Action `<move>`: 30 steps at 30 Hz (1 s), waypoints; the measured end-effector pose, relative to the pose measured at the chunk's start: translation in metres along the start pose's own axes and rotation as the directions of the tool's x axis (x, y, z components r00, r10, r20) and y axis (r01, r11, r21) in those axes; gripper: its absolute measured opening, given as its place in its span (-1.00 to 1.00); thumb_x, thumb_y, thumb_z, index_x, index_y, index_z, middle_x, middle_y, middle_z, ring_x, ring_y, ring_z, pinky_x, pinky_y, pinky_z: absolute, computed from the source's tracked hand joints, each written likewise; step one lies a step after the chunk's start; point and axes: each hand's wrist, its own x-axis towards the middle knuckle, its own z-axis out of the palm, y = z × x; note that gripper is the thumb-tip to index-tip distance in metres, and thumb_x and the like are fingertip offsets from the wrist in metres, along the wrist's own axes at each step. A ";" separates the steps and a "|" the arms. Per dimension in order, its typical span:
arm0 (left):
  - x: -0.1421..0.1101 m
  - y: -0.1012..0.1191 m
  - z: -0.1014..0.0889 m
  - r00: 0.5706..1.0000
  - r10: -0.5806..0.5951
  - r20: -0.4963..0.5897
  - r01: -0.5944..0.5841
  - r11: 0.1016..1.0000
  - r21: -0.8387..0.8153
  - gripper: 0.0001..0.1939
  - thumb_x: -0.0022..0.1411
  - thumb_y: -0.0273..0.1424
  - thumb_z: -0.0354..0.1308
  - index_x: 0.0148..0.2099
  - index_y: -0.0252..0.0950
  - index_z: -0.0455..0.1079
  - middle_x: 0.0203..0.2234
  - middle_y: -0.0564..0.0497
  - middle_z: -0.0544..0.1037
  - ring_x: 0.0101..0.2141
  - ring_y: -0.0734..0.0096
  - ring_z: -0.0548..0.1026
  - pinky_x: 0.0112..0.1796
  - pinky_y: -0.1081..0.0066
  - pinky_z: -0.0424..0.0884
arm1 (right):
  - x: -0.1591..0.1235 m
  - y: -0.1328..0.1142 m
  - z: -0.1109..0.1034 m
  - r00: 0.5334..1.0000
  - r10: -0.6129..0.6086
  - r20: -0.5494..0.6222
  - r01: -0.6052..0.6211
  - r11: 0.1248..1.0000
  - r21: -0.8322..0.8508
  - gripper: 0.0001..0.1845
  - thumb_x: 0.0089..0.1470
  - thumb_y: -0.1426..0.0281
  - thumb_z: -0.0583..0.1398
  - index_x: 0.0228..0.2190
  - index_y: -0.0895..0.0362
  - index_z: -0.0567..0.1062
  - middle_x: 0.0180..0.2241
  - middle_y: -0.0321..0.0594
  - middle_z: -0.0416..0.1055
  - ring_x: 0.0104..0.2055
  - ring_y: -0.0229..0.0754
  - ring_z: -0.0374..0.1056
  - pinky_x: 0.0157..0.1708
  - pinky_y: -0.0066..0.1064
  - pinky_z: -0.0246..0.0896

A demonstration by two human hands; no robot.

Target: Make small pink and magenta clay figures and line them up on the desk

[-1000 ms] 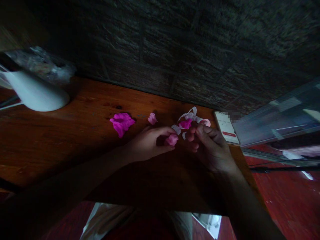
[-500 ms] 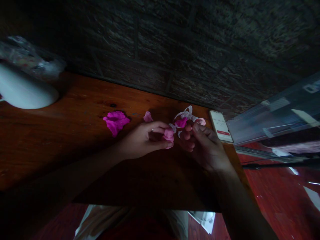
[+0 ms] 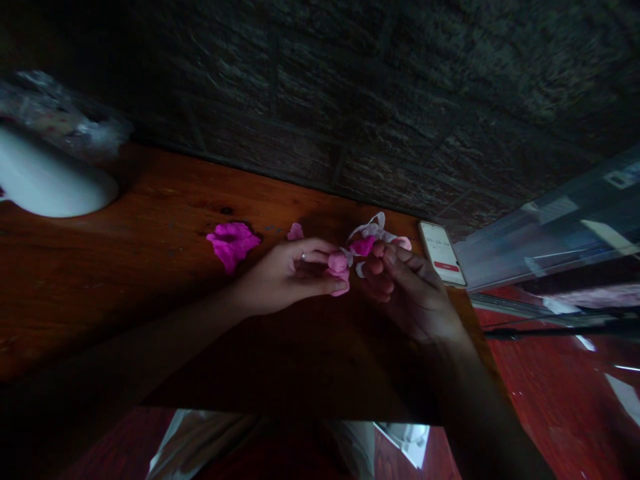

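Observation:
My left hand (image 3: 287,277) rests on the wooden table (image 3: 125,267) and pinches a small pale pink petal (image 3: 339,265) between thumb and fingers. My right hand (image 3: 407,290) is curled just to its right, fingertips pressed together against a pink-and-white flower piece (image 3: 369,241). A heap of bright magenta petals (image 3: 231,242) lies to the left of my left hand. One loose pink petal (image 3: 295,232) lies behind my left hand.
A phone (image 3: 441,253) with a lit screen lies at the table's right edge. A white rounded object (image 3: 47,183) and crumpled clear plastic (image 3: 60,120) sit at the far left. A dark brick-pattern wall (image 3: 350,100) backs the table. Red floor (image 3: 550,400) shows at right.
The view has shifted slightly. My left thumb and fingers have closed more tightly over the pale petal, and my two hands have come a little closer together.

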 end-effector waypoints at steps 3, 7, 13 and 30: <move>0.000 -0.003 0.001 1.000 0.005 -0.006 -0.005 1.000 0.027 -0.63 0.07 -0.51 0.46 -0.06 -0.30 0.48 -0.18 0.00 0.71 -0.17 0.35 0.70 -0.06 0.35 0.62 | 0.000 0.000 0.001 1.000 -0.003 -0.002 0.003 1.000 -0.024 -0.82 0.05 0.21 0.46 -0.33 0.02 0.69 -0.49 -0.38 0.40 -0.55 -0.40 0.13 -0.60 -0.53 0.12; 0.001 0.007 -0.003 0.999 0.031 0.018 -0.033 0.984 0.174 -0.62 0.06 -0.44 0.47 -0.06 -0.29 0.50 -0.14 -0.01 0.70 -0.11 0.29 0.68 -0.05 0.34 0.61 | 0.000 0.001 -0.001 1.000 -0.020 -0.020 0.018 0.996 -0.091 -0.73 0.04 0.11 0.45 -0.40 0.02 0.64 -0.49 -0.37 0.44 -0.55 -0.37 0.21 -0.59 -0.50 0.17; 0.003 0.049 -0.041 0.958 0.223 -0.182 -0.100 0.851 0.515 -0.72 0.17 -0.39 0.34 -0.05 -0.26 0.49 -0.19 -0.01 0.70 -0.17 0.30 0.66 -0.07 0.32 0.56 | 0.015 0.009 -0.004 0.971 -0.212 -0.111 0.094 0.763 -0.640 -0.84 0.08 0.28 0.39 -0.30 0.08 0.67 -0.38 -0.25 0.62 -0.43 -0.25 0.44 -0.41 -0.38 0.36; 0.013 0.020 -0.051 0.955 0.257 -0.145 0.033 0.395 0.918 -0.72 0.23 -0.38 0.20 0.00 -0.27 0.45 -0.12 -0.11 0.67 -0.12 0.12 0.63 -0.09 0.22 0.45 | 0.098 0.034 0.020 0.984 0.007 0.176 0.174 0.128 -0.976 -0.82 0.23 0.47 0.28 -0.37 0.10 0.71 -0.37 -0.21 0.65 -0.33 -0.18 0.47 -0.22 -0.34 0.18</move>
